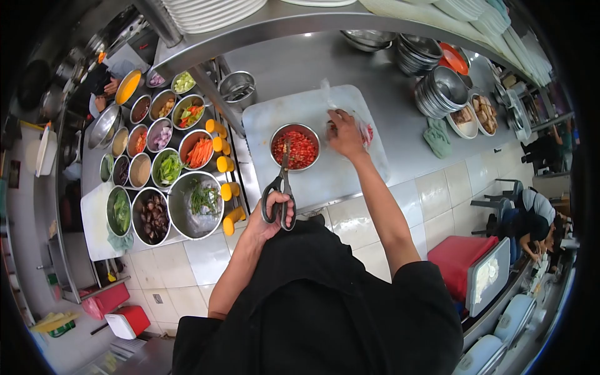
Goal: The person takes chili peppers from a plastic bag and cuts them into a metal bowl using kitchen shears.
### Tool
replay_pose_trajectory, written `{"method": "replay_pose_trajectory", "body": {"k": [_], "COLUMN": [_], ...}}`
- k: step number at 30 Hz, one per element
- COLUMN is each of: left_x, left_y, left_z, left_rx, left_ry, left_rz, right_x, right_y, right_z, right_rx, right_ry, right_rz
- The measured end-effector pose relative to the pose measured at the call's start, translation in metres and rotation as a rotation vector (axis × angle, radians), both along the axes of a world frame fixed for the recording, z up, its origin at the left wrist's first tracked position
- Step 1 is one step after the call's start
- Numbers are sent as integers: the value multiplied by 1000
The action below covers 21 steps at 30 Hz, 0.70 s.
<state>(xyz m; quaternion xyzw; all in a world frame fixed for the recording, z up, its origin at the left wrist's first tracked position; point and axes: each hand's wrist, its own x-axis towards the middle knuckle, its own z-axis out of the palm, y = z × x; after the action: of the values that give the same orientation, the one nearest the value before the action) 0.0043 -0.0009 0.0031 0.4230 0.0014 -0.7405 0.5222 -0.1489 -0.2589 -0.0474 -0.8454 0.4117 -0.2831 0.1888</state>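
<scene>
My left hand [278,212] is wrapped round the black handles of a pair of scissors [282,184]. The blades point away from me and reach over a metal bowl [274,156] of chopped red chillies [299,149]. This bowl stands on a white cutting board [269,115]. Right of the bowl, my right hand [345,134] hovers over or rests on the board, fingers apart and slightly bent. Beside it lies a clear plastic bag [364,130] with some red pieces in it. Whether the fingertips touch the bag I cannot tell.
Left stand metal containers of carrot strips [199,152], dark mushrooms [153,215] and other vegetables. Behind the board is a metal pot [237,87]. Right are stacked metal bowls [440,92], a green cloth [437,137] and food trays [484,114]. A metal shelf [281,22] crosses overhead. Other people work nearby.
</scene>
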Motion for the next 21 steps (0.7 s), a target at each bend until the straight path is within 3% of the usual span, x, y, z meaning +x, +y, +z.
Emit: {"method": "replay_pose_trajectory", "body": {"k": [4,10,16,21], "left_x": [-2,-3,-3,-3], "left_y": [0,0,1,-1], "left_z": [5,4,9,10], "left_rx": [-6,-24,-11,2], "left_ry": [-30,-16,-32,-48], "left_rz": [3,1,16,23], "right_x": [-24,-26,-12,4], "right_y": [-18,-15,-7,1], "right_z": [0,12,21,3], "right_rx": [18,48,167,133], "right_ry": [-59,90,390,584], "right_rz": [14,-6,-43,-262]}}
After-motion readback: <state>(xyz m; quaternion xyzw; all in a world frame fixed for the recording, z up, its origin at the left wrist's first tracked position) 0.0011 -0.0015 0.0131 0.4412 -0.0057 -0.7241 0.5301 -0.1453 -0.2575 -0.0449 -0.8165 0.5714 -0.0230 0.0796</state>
